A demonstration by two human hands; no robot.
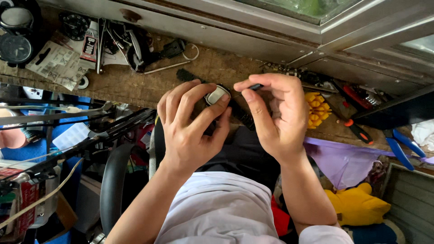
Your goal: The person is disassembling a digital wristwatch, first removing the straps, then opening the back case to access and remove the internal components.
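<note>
A watch is gripped by the left hand (strap mostly hidden); a thin dark tool, tip indistinct, is pinched by the right hand.

Worn wooden worktop, scuffed and stained, runs along a pale drawer front w/ a round knob. At the far end: round black dials, a glue tube on printed paper, tweezers, a tangle of watch parts & straps. At the other end: yellow plastic holder, orange-handled screwdriver, blue pliers, purple plastic bag.
</note>
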